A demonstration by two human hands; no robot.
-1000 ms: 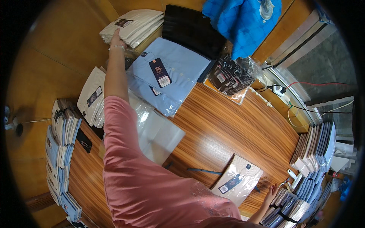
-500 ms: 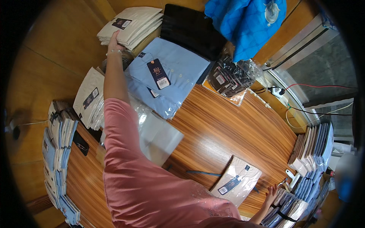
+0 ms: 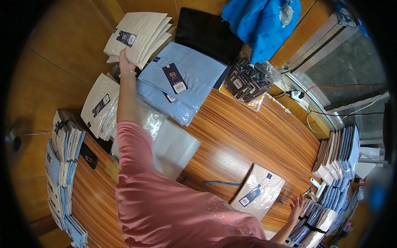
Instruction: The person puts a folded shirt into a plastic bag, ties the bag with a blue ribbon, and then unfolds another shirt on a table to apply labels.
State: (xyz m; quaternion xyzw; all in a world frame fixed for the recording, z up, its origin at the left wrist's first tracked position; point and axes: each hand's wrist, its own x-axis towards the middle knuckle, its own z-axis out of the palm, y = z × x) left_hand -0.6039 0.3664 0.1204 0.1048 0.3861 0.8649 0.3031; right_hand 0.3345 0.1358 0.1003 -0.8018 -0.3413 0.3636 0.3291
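Observation:
At the far left, my left hand [image 3: 126,63] is closed on the near edge of a cream folded shirt [image 3: 138,39] with a dark hang tag. That shirt lies on top of a fanned stack of similar ones. My right hand [image 3: 296,206], fingers spread and holding nothing, hovers beside bundled shirts [image 3: 318,221] tied with a dark band at the lower right. Close to it a pale pink folded shirt [image 3: 262,186] with a dark tag lies across a dark blue strap [image 3: 223,182]. Light blue bagged shirts [image 3: 194,74] sit to the right of my left forearm.
A second cream stack [image 3: 97,120] and a clear plastic sheet [image 3: 178,144] flank my left arm. Blue and white shirts [image 3: 62,177] line the left edge. At the back right are a bag of dark tags [image 3: 246,82], a hanging blue cloth [image 3: 264,29] and cables; a white-handled tool [image 3: 317,188] lies at right.
My left hand has drawn back slightly, and the cream shirts' edges look more fanned and lifted. My right hand stays spread near the bundles. The whole view has shifted a little.

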